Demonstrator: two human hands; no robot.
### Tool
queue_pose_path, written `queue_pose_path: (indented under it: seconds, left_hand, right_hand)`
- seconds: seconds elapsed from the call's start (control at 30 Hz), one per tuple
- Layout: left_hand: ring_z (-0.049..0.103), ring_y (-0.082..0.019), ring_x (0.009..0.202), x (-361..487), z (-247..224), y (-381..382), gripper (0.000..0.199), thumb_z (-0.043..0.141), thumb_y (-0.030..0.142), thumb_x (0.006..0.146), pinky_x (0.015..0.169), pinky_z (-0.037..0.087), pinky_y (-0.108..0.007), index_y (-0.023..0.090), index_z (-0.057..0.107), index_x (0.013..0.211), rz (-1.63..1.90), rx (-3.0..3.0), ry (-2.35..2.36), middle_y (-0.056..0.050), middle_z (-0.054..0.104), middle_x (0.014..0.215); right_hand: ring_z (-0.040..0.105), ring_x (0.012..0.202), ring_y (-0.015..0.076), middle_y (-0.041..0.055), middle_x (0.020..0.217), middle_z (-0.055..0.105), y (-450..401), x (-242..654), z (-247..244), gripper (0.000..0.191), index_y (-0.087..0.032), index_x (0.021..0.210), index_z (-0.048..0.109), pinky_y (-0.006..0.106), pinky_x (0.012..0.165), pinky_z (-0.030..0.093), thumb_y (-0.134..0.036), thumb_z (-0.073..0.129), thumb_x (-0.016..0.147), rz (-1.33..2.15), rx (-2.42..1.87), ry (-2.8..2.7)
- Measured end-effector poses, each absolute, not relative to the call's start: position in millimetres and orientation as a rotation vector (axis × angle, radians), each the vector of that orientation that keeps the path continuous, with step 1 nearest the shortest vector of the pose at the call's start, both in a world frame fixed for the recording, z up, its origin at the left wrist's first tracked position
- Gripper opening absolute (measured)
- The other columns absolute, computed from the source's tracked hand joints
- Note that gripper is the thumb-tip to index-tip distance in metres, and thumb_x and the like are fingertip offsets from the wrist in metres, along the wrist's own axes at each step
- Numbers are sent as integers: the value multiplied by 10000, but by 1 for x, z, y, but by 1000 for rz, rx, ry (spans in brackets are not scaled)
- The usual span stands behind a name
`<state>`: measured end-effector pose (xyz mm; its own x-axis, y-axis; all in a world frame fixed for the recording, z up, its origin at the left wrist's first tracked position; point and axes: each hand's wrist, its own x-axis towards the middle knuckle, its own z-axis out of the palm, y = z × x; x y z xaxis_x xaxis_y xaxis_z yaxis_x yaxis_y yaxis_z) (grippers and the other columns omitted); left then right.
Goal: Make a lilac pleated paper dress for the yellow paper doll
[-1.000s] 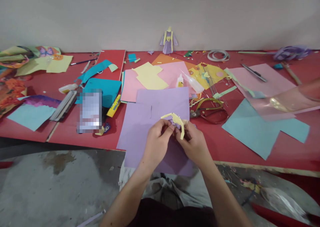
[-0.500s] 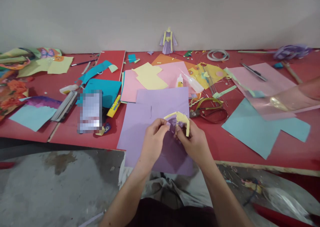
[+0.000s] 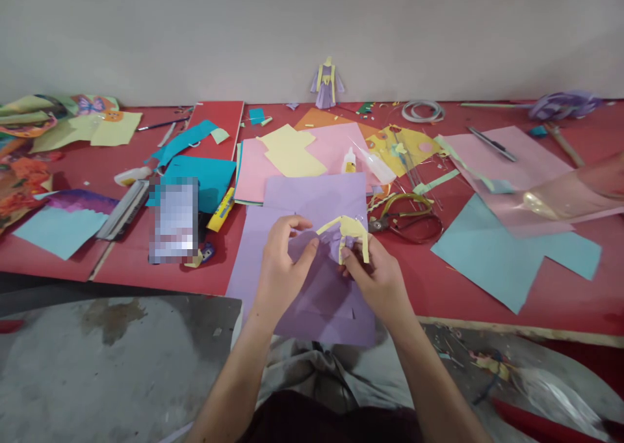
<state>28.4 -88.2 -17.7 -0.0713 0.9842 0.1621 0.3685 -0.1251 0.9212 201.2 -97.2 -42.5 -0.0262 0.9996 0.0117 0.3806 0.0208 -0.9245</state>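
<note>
The fingers of my right hand (image 3: pixel 383 277) are closed in a pinch on a small yellow-and-purple paper piece (image 3: pixel 350 231), which I hold up over the purple sheets (image 3: pixel 319 192) in front of me. The fingers of my left hand (image 3: pixel 283 267) are parted beside it, thumb well away from forefinger, and I can't make out anything gripped between them. Beneath all this runs a red tabletop (image 3: pixel 422 293), with a pale seam crossing it on the left and a raw, light-coloured front edge on the right. The purple sheets overhang that front edge, above my lap. Pink paper (image 3: pixel 251 176) lies beyond them, and blue paper (image 3: pixel 492 254) is spread to the right, near the scissors (image 3: pixel 412 205). At the back the tabletop meets a plain grey wall (image 3: pixel 195 33), where a purple-and-yellow paper figure (image 3: pixel 327 92) stands upright. The grey floor (image 3: pixel 53 371) shows a brown stain on the left and litter on the right.
</note>
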Motion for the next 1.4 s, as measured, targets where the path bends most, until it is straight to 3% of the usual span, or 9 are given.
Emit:
queue_pose_path:
  seconds: [0.13,0.43,0.73,1.03,1.23,1.4]
  left_hand:
    - [639,-191,1077,30,-14,-78,246,635,253,916,965,482,-320,217,609,1158,1050,1534,1283,-66,686,1174]
    - [598,-146,799,32,-11,-70,98,594,252,910,716,458,-232,192,663,945,851,1528,1173,-4,661,865]
    - [459,-126,669,28,-9,-70,134,615,295,919,610,346,-233,187,667,859,759,1716,1219,13,575,756]
    - [585,-134,762,42,-16,-79,18,607,173,876,717,429,-227,184,621,869,942,1797,1198,-9,653,851]
    - [608,-135,774,47,-23,-79,33,622,162,861,730,454,-225,179,640,883,1012,1799,1212,-20,678,862]
    - [595,-118,726,48,-23,-80,40,630,161,841,687,448,-209,184,647,869,1098,1731,1230,2,680,829]
  right_hand:
    - [638,626,180,4,743,639,-98,201,-42,121,-242,924,551,295,592,514,-362,560,939,1016,-1418,-1553]
    - [580,616,152,7,742,655,-99,203,-39,202,-224,878,584,250,564,449,-363,481,983,955,-1431,-1611]
    - [517,558,133,-19,645,599,-98,201,-37,157,-221,797,581,239,534,406,-309,531,917,921,-1451,-1587]
    - [475,524,121,-43,595,551,-101,200,-34,147,-225,740,541,239,523,377,-274,537,878,726,-1514,-1614]
    - [443,504,119,-51,552,492,-99,198,-33,176,-224,696,517,238,500,350,-284,530,861,713,-1570,-1565]
    - [490,520,120,-49,574,548,-96,199,-29,130,-215,738,553,225,519,378,-268,556,856,825,-1591,-1491]
